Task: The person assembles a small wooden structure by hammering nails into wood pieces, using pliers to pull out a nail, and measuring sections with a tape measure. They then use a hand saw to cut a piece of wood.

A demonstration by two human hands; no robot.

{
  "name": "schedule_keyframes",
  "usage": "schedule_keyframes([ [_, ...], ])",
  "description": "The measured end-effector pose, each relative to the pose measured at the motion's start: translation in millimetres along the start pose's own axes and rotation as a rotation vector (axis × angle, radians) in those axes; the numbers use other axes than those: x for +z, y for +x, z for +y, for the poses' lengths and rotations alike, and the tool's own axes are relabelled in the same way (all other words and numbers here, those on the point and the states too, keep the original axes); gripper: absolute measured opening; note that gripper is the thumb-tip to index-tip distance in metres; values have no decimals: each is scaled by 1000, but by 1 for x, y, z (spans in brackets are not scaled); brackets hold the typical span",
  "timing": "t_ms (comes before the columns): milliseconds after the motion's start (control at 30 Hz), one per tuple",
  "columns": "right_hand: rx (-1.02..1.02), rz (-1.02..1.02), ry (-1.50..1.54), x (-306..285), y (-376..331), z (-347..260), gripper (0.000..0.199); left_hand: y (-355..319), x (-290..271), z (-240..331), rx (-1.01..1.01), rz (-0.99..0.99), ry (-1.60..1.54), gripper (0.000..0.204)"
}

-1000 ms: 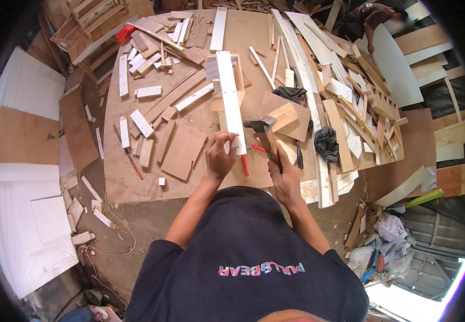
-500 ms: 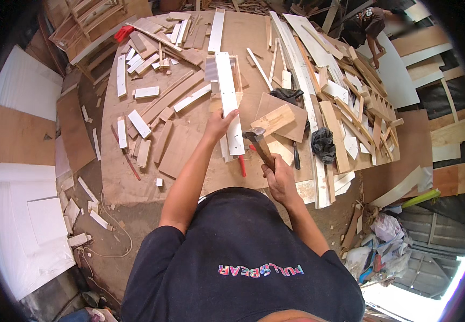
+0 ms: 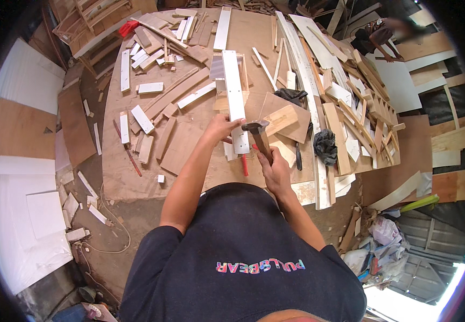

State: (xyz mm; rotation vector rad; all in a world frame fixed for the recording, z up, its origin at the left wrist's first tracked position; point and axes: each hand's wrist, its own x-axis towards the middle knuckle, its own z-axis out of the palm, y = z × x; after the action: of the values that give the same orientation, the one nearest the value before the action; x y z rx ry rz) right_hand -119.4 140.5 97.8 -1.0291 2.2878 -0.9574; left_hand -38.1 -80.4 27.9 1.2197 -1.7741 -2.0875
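A long white board with small dark marks on its face lies lengthwise before me, over a wooden box frame. My left hand grips the left edge of its near part, the fingertips coming over onto the white face. My right hand is wrapped round the wooden handle of a hammer. The metal head is just right of the board, close to my left fingertips; whether it touches the board I cannot tell. Below the board's near end pokes out a red handle.
The big worktable carries many wood offcuts, with a white-edged pile of strips on the right. A black plastic bag and a black-handled tool lie at right. A co-worker bends over a white sheet at far right.
The hammer head has swung up and turned more upright beside the board. My left fingers have shifted on the board's edge. The co-worker's arms have moved.
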Motion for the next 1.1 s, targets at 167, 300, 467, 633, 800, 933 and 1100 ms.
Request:
schedule_keyframes([
  [167,34,34,191,26,28,8,42,4,-2,-5,14,-13,-12,37],
  [300,54,56,228,40,48,10,41,3,-6,-1,1,-7,-5,37],
  [467,-27,129,391,55,54,30,42,2,-6,0,15,20,24,40],
  [633,29,97,233,42,50,14,37,6,-6,-6,9,5,-25,43],
  [800,-136,64,74,2,22,1,32,-2,-12,-8,40,2,-71,46],
  [933,-197,-52,-165,-24,-2,-9,36,0,-12,-10,36,19,-95,47],
  [1100,-343,14,-172,-30,-18,-20,42,5,-12,-10,36,-17,-122,44],
])
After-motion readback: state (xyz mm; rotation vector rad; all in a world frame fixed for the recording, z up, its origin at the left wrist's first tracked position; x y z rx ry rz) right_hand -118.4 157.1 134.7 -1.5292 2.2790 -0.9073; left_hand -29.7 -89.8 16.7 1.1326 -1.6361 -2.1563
